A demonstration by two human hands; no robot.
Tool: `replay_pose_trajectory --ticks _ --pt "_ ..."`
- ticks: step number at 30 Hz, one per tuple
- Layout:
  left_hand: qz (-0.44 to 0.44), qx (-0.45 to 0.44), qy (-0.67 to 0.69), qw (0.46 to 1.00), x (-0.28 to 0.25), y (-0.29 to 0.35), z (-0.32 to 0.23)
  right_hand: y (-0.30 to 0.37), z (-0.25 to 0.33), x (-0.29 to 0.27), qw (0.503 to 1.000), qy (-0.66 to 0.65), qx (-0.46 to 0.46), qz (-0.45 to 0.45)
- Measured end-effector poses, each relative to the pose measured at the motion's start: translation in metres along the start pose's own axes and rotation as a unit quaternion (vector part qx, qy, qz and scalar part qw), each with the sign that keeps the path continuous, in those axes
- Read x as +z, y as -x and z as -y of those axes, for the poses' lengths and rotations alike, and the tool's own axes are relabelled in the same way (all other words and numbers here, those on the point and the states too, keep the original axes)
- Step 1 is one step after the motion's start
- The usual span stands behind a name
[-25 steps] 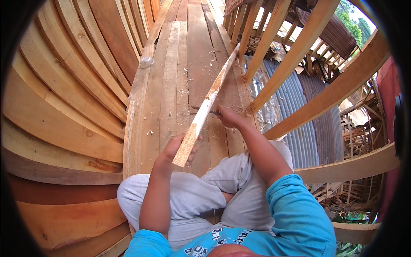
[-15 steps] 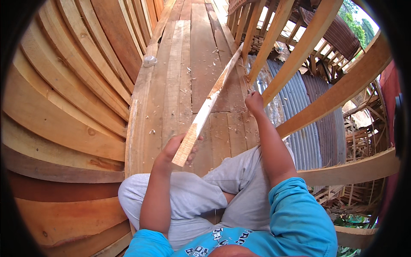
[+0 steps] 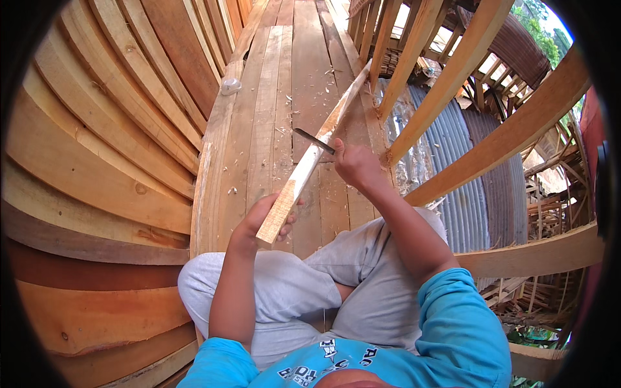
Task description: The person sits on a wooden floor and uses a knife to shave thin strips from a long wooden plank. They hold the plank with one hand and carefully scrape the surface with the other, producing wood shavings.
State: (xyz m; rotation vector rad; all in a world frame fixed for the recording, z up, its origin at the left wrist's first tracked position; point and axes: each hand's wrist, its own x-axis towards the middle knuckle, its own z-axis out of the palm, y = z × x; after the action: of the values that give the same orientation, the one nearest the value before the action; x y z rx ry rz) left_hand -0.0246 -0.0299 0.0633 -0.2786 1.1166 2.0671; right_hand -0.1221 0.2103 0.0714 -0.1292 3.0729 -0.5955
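Wooden bar [image 3: 303, 174] slants over plank floor [image 3: 259, 155], far end near railing posts [image 3: 443, 81]. Left hand [image 3: 257, 218]: fingers wrapped around near end. Right hand [image 3: 357, 167]: gripping knife [image 3: 313, 140], blade across bar. Middle looks shaved pale; near end, darker patch beyond seemingly uncut.

You sit on what appears to be an open-sided timber balcony or walkway: plank floor [image 3: 259, 139] strewn with wood shavings [image 3: 233, 190], board wall [image 3: 97, 174] at your left, wooden posts [image 3: 446, 81] and corrugated metal sheets [image 3: 446, 136] at your right.

Knife [image 3: 313, 140] back across the stick [image 3: 300, 176]
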Motion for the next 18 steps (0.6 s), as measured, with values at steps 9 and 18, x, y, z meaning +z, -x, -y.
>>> replay_pose_trajectory --ticks 9,18 --pt "0.004 -0.021 0.036 0.999 0.004 0.005 0.000 -0.012 0.003 0.006 0.990 -0.108 0.012 0.093" --pt "0.076 0.017 0.099 0.992 0.007 0.013 -0.008 -0.010 -0.017 -0.021 0.948 -0.235 -0.151 0.153"
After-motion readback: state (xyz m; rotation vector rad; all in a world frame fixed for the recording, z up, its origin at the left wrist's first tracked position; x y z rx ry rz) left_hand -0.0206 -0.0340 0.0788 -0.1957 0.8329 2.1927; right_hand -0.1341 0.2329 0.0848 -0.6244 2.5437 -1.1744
